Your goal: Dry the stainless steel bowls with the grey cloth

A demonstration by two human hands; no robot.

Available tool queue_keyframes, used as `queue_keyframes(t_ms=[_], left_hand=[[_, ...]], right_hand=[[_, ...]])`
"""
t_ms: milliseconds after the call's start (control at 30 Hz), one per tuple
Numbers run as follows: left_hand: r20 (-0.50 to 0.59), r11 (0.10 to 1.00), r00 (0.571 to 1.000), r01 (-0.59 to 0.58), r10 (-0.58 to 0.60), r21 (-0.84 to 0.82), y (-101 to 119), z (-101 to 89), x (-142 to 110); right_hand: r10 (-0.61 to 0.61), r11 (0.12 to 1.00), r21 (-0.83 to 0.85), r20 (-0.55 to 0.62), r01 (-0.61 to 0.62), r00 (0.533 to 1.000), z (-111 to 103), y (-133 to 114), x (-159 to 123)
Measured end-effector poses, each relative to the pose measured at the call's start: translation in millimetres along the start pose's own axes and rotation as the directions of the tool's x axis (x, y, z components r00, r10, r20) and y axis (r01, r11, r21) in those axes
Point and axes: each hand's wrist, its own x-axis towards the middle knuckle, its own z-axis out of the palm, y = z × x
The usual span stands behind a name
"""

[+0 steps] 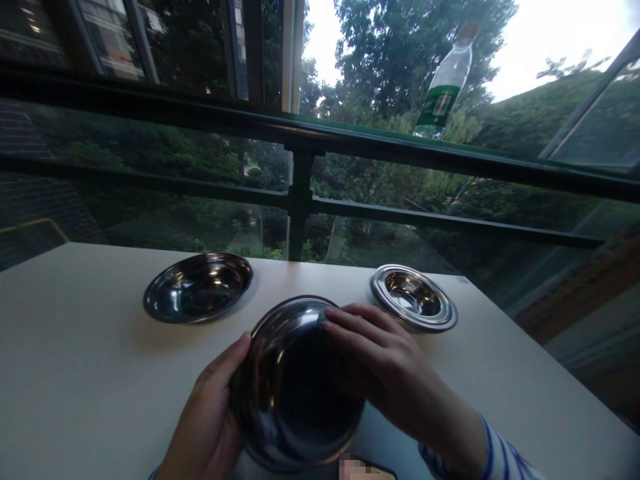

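Observation:
A shiny metal bowl (295,387) is held tilted above the near part of the table. My left hand (213,407) grips its left side, with the thumb along the edge and the other fingers mostly hidden behind it. Over the bowl's upper right part lies my right hand (380,353), its fingers bent and pressed together against the metal. A small dark greenish patch shows at those fingertips; whether it is a cloth or a reflection I cannot make out. The palm side is hidden.
On the white table (75,353), a wide metal basin (200,290) stands at the back left and stacked metal bowls (415,300) at the back right. A green-labelled plastic bottle (445,90) stands on the dark railing (350,137). A dark-edged object (383,467) lies at the bottom edge.

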Motion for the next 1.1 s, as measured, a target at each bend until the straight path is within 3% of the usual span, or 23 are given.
queue_keyframes(t_ms=[100, 200, 367, 567, 700, 867, 1033, 1100], left_hand=[[0.017, 1.0, 1.0, 0.023, -0.023, 0.008, -1.2, 0.5, -0.9], [0.071, 0.999, 0.996, 0.049, -0.049, 0.0, -2.0, 1.1, -1.2], [-0.068, 1.0, 0.998, -0.004, 0.005, 0.02, 3.8, -0.1, 1.1], [0.073, 0.999, 0.997, 0.038, -0.039, 0.013, 2.3, -0.9, 1.2], [-0.039, 1.0, 0.999, -0.014, 0.015, 0.014, 7.3, -1.8, 0.9], [0.064, 0.999, 0.996, 0.054, -0.055, 0.004, 6.6, 0.1, -1.0], [-0.059, 0.999, 0.998, -0.038, 0.038, 0.008, 10.1, 0.7, -1.5], [-0.029, 1.0, 1.0, -0.004, 0.004, 0.005, 9.6, 1.4, -1.2]], right_hand=[[0.035, 0.999, 0.041, -0.017, -0.034, 0.999, -1.2, 3.0, -1.0], [-0.011, 1.0, 0.015, -0.012, 0.011, 1.0, -2.4, 1.0, 0.1], [0.044, 0.991, 0.129, -0.021, -0.041, 0.999, -0.2, 7.0, 0.0], [0.008, 0.992, 0.127, -0.017, -0.006, 1.0, -0.2, 6.6, 0.9], [0.057, 0.98, 0.195, -0.037, -0.049, 0.998, -1.7, 11.4, 0.2], [0.018, 0.993, 0.118, -0.042, -0.013, 0.999, -1.9, 6.1, 0.2], [0.023, 0.992, 0.125, -0.029, -0.019, 0.999, -0.8, 3.1, -0.6], [0.024, 0.993, 0.118, -0.026, -0.021, 0.999, -0.3, 4.0, -1.1]])
